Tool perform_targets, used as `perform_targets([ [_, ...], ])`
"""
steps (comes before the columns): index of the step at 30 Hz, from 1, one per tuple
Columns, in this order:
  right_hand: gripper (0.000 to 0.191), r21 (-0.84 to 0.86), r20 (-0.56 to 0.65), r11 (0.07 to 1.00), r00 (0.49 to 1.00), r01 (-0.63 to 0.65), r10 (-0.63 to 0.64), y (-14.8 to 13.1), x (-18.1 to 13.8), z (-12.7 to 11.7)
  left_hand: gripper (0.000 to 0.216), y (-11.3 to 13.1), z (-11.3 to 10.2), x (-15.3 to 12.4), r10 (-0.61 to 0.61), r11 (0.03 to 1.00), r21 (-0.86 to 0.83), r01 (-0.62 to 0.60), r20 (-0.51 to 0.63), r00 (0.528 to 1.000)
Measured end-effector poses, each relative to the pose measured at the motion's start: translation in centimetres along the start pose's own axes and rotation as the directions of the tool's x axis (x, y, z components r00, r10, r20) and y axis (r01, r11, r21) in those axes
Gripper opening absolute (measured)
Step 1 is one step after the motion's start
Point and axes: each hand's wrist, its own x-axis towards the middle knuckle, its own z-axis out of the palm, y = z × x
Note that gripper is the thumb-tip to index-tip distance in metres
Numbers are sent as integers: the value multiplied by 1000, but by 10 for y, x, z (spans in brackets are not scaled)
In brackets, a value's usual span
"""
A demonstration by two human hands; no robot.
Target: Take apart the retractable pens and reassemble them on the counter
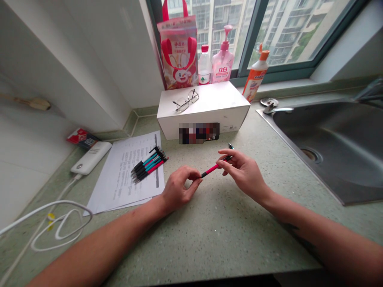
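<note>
I hold a red and black pen (213, 168) between both hands above the speckled green counter (227, 223). My left hand (179, 190) pinches the pen's black lower end with thumb and forefinger. My right hand (243, 171) grips the upper end, fingers curled round it. A small dark pen part (231, 146) lies just behind my right hand. To the left, a bundle of several red and teal pens (149, 163) rests on a printed paper sheet (128, 175).
A white box (206, 109) with glasses (186, 101) on it stands behind. Bottles (223, 59) and a red bag (179, 52) line the window sill. A steel sink (332, 147) lies to the right. A power bank (91, 157) with white cable (56, 223) sits left.
</note>
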Motion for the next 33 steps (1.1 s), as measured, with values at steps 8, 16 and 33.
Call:
perform_targets([
  [8,51,269,111,959,992,-93,65,-2,-2,5,9,-4,2,0,12,1000,11,-12,-13,1000],
  [16,59,349,172,934,985,-81,21,-6,-6,6,9,-2,1,-1,19,1000,-8,-20,-3,1000],
  [33,53,135,59,990,998,-32,24,-8,-1,0,6,-2,0,0,-8,1000,3,8,29,1000],
])
